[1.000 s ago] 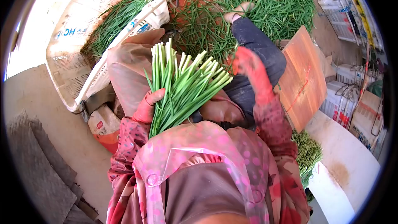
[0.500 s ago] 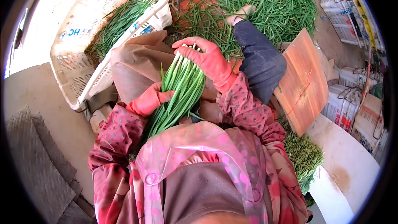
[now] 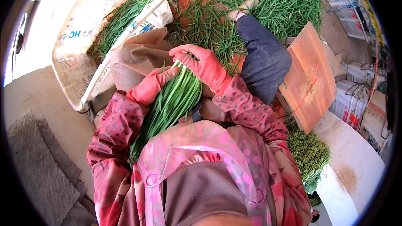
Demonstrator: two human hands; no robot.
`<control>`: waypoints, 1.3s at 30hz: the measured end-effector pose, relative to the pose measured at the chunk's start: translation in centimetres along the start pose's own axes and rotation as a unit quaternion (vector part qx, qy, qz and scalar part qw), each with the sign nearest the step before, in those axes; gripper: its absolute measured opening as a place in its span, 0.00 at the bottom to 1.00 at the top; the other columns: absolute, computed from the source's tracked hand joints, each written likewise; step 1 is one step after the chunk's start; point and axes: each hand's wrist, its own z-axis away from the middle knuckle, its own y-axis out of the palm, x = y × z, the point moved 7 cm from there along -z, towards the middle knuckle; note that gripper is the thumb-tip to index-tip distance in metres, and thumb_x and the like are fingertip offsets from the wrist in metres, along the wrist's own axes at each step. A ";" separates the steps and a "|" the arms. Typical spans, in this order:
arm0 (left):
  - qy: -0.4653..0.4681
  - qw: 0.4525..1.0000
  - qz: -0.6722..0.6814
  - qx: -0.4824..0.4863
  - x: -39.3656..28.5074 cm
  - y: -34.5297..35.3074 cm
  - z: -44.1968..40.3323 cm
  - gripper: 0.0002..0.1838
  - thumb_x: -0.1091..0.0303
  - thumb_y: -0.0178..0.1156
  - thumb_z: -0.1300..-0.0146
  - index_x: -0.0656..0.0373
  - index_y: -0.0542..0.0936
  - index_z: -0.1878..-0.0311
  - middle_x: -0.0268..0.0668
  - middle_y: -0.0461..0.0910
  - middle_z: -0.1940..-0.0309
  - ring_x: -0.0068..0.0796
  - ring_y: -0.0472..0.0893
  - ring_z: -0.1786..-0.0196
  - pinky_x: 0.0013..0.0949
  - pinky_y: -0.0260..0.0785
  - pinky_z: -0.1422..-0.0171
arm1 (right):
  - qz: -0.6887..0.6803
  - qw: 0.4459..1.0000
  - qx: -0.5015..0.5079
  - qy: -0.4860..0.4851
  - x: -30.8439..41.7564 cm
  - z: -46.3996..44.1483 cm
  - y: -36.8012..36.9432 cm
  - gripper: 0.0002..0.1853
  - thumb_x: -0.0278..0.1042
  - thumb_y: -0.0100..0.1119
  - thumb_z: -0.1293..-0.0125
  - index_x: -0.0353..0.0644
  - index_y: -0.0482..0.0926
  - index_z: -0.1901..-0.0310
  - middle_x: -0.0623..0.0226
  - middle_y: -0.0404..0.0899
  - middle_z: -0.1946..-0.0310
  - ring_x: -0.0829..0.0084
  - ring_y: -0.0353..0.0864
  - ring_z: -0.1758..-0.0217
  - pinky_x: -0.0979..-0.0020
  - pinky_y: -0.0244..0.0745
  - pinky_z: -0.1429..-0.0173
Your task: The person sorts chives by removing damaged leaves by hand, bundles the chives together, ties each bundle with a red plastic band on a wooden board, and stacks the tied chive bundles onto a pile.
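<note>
A bunch of long green garlic chives [image 3: 176,96] lies slantwise over my lap, its pale stem ends up and its leaf tips down beside the apron. My right hand [image 3: 201,65], in a red rubber glove, is wrapped over the pale stem ends. On the bunch's left side, just below them, my left hand [image 3: 148,84] in a matching glove grips the stems, its thumb across the front. The palms and several fingers are hidden.
A white plastic crate [image 3: 69,65] with more chives stands front left. Loose chives [image 3: 276,4] cover the floor ahead. A wooden board [image 3: 310,79] leans at right, above a stack of bundled greens [image 3: 307,150]. White crates [image 3: 347,100] stand far right; grey matting [image 3: 39,167] lies left.
My left hand has slid up the bunch, closer to the stem ends. My right hand has shifted slightly left and down with the stem ends still in it.
</note>
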 end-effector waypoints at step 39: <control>0.475 0.678 -0.500 -0.256 -8.8 6.2 0.1 0.13 0.60 0.63 0.44 0.59 0.79 0.62 0.45 0.81 0.64 0.48 0.80 0.62 0.43 0.73 0.57 | 0.525 0.820 -0.164 -0.159 15.9 -6.3 -10.1 0.16 0.48 0.62 0.40 0.43 0.77 0.66 0.55 0.79 0.76 0.55 0.79 0.72 0.63 0.73 0.68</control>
